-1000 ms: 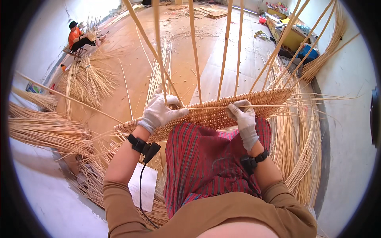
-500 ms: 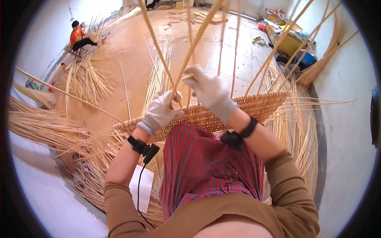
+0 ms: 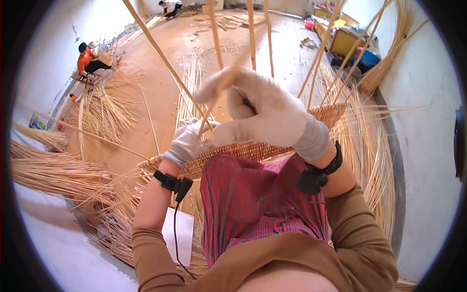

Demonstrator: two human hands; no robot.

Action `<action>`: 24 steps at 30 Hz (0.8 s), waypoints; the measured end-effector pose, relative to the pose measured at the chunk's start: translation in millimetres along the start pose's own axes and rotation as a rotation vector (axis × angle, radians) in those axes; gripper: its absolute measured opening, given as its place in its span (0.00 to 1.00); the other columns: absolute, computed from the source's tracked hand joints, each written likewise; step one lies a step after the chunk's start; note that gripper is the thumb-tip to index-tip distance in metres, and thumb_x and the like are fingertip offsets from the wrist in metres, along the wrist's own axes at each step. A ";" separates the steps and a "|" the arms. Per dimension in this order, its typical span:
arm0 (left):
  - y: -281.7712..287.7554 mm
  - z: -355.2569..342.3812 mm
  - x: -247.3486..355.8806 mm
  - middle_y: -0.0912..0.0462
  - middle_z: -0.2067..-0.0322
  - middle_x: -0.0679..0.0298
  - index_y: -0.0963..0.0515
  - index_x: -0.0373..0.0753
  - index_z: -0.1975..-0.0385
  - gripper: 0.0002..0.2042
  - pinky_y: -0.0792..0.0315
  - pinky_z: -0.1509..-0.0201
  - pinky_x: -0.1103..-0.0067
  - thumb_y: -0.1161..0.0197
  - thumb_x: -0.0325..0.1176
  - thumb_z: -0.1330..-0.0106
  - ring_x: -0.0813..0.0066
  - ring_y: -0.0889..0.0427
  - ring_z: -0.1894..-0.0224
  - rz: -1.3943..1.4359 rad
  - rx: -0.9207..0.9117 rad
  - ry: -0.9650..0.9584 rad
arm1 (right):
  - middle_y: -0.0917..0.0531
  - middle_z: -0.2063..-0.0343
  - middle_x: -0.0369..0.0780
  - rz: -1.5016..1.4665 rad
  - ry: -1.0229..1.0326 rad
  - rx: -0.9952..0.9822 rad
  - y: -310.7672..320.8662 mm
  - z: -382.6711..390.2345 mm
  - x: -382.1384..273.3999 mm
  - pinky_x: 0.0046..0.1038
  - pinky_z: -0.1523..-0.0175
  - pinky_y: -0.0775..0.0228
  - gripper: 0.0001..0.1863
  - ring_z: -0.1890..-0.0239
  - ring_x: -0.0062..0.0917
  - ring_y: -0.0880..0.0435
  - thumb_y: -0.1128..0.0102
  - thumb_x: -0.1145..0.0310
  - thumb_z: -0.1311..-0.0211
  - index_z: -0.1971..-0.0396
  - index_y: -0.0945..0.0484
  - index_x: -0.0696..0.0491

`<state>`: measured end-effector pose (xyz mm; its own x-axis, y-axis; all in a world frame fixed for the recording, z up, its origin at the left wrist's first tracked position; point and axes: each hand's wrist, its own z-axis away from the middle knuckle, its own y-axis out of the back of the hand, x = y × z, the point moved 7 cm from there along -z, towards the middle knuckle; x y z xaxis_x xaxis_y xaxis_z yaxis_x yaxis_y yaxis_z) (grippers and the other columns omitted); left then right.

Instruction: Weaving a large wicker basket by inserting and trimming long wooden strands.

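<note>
A half-woven wicker basket (image 3: pixel 253 152) rests across my lap, its woven side toward me and upright wicker rods (image 3: pixel 251 34) rising from its far edge. My left hand (image 3: pixel 187 142), in a pale glove, is closed at the left part of the rim, pinching the foot of one wicker rod. Raised in front of the weave, my gloved right hand (image 3: pixel 272 109) curls its fingers round a wicker rod (image 3: pixel 224 82) and pulls it toward me. That rod is blurred, and my right hand covers part of the rim.
Bundles of loose wicker (image 3: pixel 58 165) lie at the left, and more spread over the floor (image 3: pixel 365 160) at the right. A person in orange (image 3: pixel 85 61) sits far left; another (image 3: pixel 170 9) is at the back. A yellow cabinet (image 3: pixel 343 41) and blue tub (image 3: pixel 368 58) stand far right.
My right hand has come nearer and lower, bending the rod toward me. My left hand stays at the rim. The view has shifted slightly, bringing the back person further into sight.
</note>
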<state>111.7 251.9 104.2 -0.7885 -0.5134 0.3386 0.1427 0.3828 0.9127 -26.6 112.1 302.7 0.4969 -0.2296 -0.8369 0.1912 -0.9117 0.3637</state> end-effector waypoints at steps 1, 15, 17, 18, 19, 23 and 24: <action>9.8 0.6 9.5 0.11 0.51 0.63 0.16 0.54 0.47 0.25 0.33 0.37 0.63 0.25 0.57 0.42 0.58 0.17 0.50 0.056 0.074 -0.045 | 0.22 0.80 0.31 -0.008 -0.015 0.012 2.7 7.0 11.2 0.23 0.72 0.33 0.14 0.77 0.17 0.23 0.22 0.61 0.40 0.61 0.17 0.49; 28.1 -18.1 49.9 0.15 0.58 0.60 0.15 0.44 0.66 0.20 0.29 0.37 0.62 0.19 0.51 0.49 0.58 0.17 0.50 0.002 0.342 -0.176 | 0.19 0.72 0.28 -0.370 -0.509 0.857 64.8 168.0 284.1 0.23 0.53 0.22 0.13 0.66 0.15 0.19 0.23 0.79 0.41 0.73 0.22 0.50; 10.9 -31.8 41.7 0.16 0.72 0.61 0.19 0.41 0.74 0.23 0.30 0.37 0.61 0.21 0.56 0.47 0.57 0.15 0.62 0.173 0.198 -0.092 | 0.19 0.72 0.29 -0.361 -0.492 0.857 64.6 165.2 283.1 0.23 0.53 0.22 0.13 0.66 0.15 0.20 0.23 0.79 0.40 0.73 0.22 0.50; 9.7 -34.4 42.5 0.16 0.72 0.61 0.19 0.41 0.74 0.23 0.30 0.37 0.61 0.21 0.56 0.47 0.57 0.15 0.62 0.172 0.198 -0.091 | 0.18 0.72 0.29 -0.353 -0.483 0.872 62.6 166.3 282.9 0.23 0.53 0.22 0.13 0.66 0.14 0.20 0.23 0.78 0.40 0.73 0.22 0.50; 7.0 -37.3 43.3 0.15 0.73 0.60 0.18 0.40 0.74 0.21 0.29 0.38 0.60 0.21 0.53 0.45 0.59 0.14 0.63 0.139 0.172 -0.087 | 0.18 0.72 0.29 -0.355 -0.403 0.862 62.3 164.3 278.9 0.22 0.54 0.23 0.13 0.66 0.15 0.20 0.23 0.78 0.39 0.72 0.22 0.50; 0.1 -43.1 50.1 0.15 0.77 0.61 0.14 0.39 0.73 0.20 0.24 0.46 0.62 0.20 0.52 0.44 0.64 0.13 0.66 0.109 0.159 -0.085 | 0.18 0.72 0.29 -0.353 -0.397 0.843 67.0 159.5 275.3 0.20 0.54 0.23 0.13 0.65 0.14 0.19 0.24 0.78 0.39 0.72 0.23 0.50; -1.3 -44.4 52.3 0.15 0.77 0.61 0.14 0.39 0.73 0.20 0.24 0.46 0.62 0.20 0.52 0.44 0.64 0.13 0.66 0.113 0.161 -0.085 | 0.18 0.72 0.30 -0.354 -0.395 0.856 66.7 159.8 273.0 0.20 0.54 0.23 0.12 0.65 0.15 0.19 0.25 0.78 0.38 0.71 0.23 0.51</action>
<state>96.9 190.4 130.8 -0.8215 -0.3959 0.4103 0.1416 0.5554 0.8195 -13.4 -65.8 33.1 0.1831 0.1469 -0.9721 -0.4758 -0.8520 -0.2184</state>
